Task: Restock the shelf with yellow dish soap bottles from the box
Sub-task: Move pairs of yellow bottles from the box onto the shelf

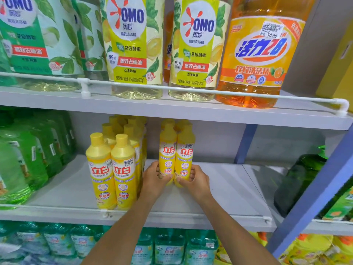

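Two yellow dish soap bottles stand upright side by side on the middle shelf [219, 190], with more yellow caps behind them. My left hand [153, 179] grips the base of the left bottle [167, 152]. My right hand [194, 178] grips the base of the right bottle [185, 155]. To their left stands a block of several yellow bottles [110, 169] in two rows reaching to the shelf's front rail. The box is not in view.
Green detergent bottles [28, 153] fill the shelf's left end. A dark green bottle [299, 176] stands at the right beside a blue upright [315, 188]. Large OMO bottles [133, 44] and an orange bottle [259, 54] stand on the shelf above. A white rail [172, 212] edges the front.
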Available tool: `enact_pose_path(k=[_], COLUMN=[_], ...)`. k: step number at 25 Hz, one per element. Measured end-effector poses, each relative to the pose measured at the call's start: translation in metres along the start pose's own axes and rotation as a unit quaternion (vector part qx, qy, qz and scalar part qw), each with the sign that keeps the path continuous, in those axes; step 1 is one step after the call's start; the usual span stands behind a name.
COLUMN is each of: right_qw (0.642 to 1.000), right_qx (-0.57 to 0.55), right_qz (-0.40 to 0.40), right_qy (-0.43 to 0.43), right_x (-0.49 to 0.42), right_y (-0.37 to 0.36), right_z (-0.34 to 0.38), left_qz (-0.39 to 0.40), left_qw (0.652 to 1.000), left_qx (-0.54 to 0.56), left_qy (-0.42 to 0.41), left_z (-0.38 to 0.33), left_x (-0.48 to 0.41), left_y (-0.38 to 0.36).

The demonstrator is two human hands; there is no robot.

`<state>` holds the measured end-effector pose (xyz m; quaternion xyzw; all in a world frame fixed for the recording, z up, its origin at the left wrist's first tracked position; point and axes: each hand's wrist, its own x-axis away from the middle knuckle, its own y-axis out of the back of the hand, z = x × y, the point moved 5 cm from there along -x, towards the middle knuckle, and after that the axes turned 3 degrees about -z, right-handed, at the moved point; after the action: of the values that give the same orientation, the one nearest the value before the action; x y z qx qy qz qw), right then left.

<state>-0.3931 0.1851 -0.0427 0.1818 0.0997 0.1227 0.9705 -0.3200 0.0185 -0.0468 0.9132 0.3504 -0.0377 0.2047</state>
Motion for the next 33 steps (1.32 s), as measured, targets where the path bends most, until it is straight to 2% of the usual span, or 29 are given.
enact_pose_path(k=[10,24,33], right_qw=[0.999,0.998,0.998], right_qx=[-0.020,0.013,-0.033], right_qz=[-0.029,-0.064,-0.042], right_qy=[-0.007,-0.002,0.020], right_x=[-0.026,-0.034,-0.035], right_y=[-0.011,-0.019,-0.016], right_z=[-0.006,-0.003,0.000], left_qz=[-0.040,-0.047,-0.051], left_qw=[0.997,0.998,0.999], left_qx=[-0.064,-0.034,-0.003], left_qy=[-0.010,0.007,0.019], left_z=[0.010,0.013,0.008], left_x=[-0.030,-0.040,-0.039], left_y=[-0.007,-0.009,-0.008])
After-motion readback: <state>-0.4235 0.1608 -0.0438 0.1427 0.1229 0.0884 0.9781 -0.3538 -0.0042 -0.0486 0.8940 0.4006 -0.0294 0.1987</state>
